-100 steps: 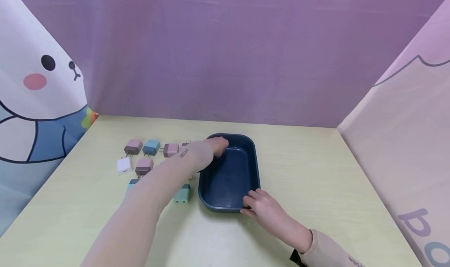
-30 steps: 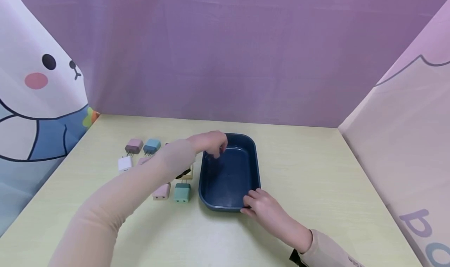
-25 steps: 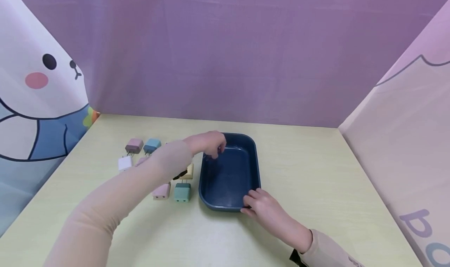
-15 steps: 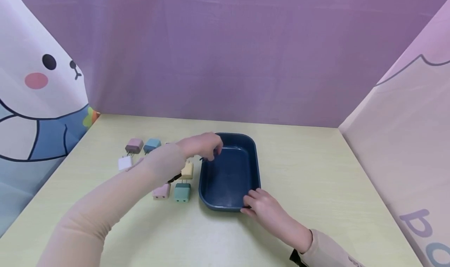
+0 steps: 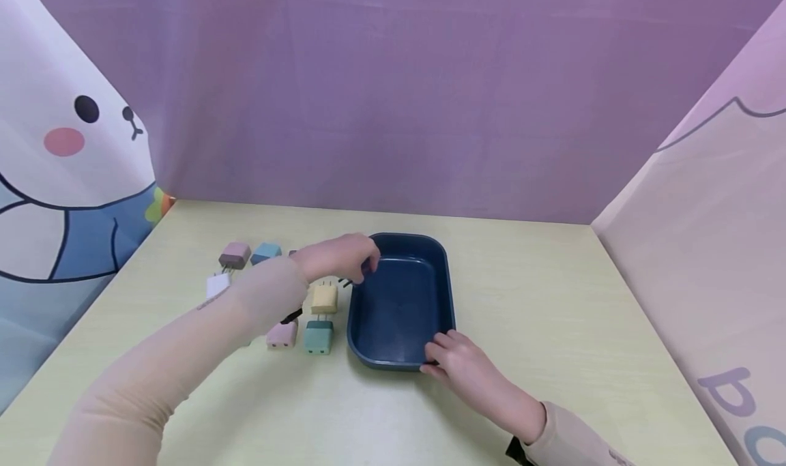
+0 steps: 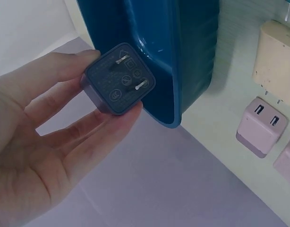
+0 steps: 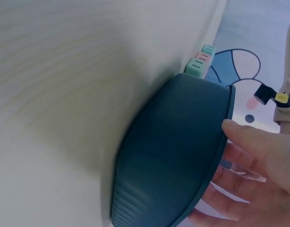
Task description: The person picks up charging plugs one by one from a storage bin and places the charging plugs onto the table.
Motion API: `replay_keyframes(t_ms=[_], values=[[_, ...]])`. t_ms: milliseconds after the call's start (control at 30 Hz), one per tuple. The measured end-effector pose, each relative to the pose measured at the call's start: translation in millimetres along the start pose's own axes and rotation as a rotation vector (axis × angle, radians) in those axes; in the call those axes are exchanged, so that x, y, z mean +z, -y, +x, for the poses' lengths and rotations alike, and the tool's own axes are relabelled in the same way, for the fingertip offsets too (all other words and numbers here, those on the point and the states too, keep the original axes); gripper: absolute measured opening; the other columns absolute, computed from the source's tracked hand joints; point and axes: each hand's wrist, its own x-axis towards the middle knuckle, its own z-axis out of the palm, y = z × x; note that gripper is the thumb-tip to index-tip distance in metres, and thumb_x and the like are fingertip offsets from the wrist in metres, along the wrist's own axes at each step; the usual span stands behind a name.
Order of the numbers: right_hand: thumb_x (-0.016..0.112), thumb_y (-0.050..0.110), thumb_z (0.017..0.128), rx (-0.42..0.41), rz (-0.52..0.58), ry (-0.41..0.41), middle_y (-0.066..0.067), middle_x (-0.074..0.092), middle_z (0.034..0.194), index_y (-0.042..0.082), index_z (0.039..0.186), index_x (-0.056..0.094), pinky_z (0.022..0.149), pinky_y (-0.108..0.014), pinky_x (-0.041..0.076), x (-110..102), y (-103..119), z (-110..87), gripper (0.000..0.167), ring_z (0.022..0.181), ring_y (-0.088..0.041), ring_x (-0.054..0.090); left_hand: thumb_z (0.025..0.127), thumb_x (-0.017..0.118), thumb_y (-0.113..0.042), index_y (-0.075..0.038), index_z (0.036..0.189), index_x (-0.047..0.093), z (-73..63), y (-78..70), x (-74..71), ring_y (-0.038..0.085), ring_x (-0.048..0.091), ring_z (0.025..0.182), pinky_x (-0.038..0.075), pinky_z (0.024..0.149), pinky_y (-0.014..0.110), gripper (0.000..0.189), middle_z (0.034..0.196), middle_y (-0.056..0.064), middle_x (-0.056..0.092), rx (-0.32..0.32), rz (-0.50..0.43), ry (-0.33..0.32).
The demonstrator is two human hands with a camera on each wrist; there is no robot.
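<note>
In the left wrist view, my left hand (image 5: 340, 256) pinches a dark USB charger plug (image 6: 119, 80) between thumb and fingers, its two metal prongs facing the camera. The head view puts that hand at the far left rim of the dark blue tray (image 5: 402, 309), with the prongs pointing left past the rim. My right hand (image 5: 469, 376) grips the tray's near right corner, thumb outside the wall and fingers over the rim, as the right wrist view also shows. The part of the tray in sight holds nothing.
Left of the tray lie several chargers in rows: a yellow one (image 5: 325, 299), a green one (image 5: 318, 338), a pink one (image 5: 282, 334), a white one (image 5: 217, 286), a blue one (image 5: 267, 252) and a mauve one (image 5: 235, 255). My left sleeve hides others. A purple curtain (image 5: 393, 111) backs the table.
My left hand has drawn leftward from over the tray's inside to its left rim, bringing the charger's prongs into sight and uncovering the yellow charger. My right hand stays on the corner.
</note>
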Motion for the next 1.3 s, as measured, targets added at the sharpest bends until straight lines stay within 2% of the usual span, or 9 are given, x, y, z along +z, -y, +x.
replay_keyframes(t_ms=[367,567,767,900,1133,1300], values=[[0.072,0.018,0.070,-0.012,0.000,-0.019,0.008,0.043,0.062,0.014,0.066,0.053,0.054,-0.016,0.030,0,0,0.1,0.021,0.058,-0.006,0.031,0.074,0.065,0.002,-0.003,0.093,0.064,-15.6,9.1,-3.1,0.016,0.053,0.076,0.046,0.069,0.028,0.020,0.094,0.007,0.060,0.026,0.022,-0.042],[0.073,0.018,0.070,-0.025,-0.005,-0.039,0.008,0.043,0.062,0.014,0.065,0.052,0.054,-0.016,0.030,0,-1,0.1,0.021,0.058,-0.006,0.032,0.073,0.065,0.003,-0.002,0.092,0.064,-27.1,15.7,-4.9,0.018,0.054,0.080,0.047,0.073,0.031,0.020,0.095,0.008,0.061,0.028,-0.012,-0.069],[0.072,0.019,0.071,-0.004,-0.001,-0.006,0.008,0.043,0.063,0.014,0.066,0.053,0.055,-0.017,0.031,-1,0,0.7,0.021,0.058,-0.007,0.032,0.068,0.064,0.006,-0.002,0.087,0.065,-39.8,23.7,-6.3,0.018,0.053,0.074,0.046,0.070,0.032,0.021,0.085,0.006,0.061,0.047,-0.035,-0.125],[0.071,0.019,0.072,0.014,0.010,0.023,0.008,0.044,0.063,0.014,0.066,0.053,0.055,-0.017,0.031,-2,1,1.2,0.019,0.059,-0.007,0.033,0.068,0.064,0.008,-0.001,0.086,0.065,-46.4,29.6,-5.8,0.018,0.054,0.074,0.047,0.069,0.032,0.021,0.084,0.007,0.062,0.049,-0.048,-0.134],[0.072,0.019,0.071,-0.002,0.001,-0.003,0.008,0.044,0.063,0.014,0.066,0.053,0.054,-0.017,0.031,-2,0,0.7,0.020,0.058,-0.007,0.032,0.070,0.064,0.007,-0.003,0.090,0.065,-55.6,36.7,-3.6,0.018,0.055,0.075,0.049,0.069,0.031,0.022,0.088,0.008,0.062,-0.002,-0.080,-0.111],[0.071,0.019,0.072,-0.002,0.006,0.007,0.008,0.043,0.063,0.014,0.066,0.053,0.054,-0.016,0.031,-1,0,1.0,0.020,0.058,-0.007,0.032,0.071,0.066,0.005,-0.001,0.092,0.064,-62.3,42.2,-1.1,0.022,0.056,0.080,0.050,0.072,0.035,0.022,0.092,0.013,0.061,-0.048,-0.074,-0.123]])
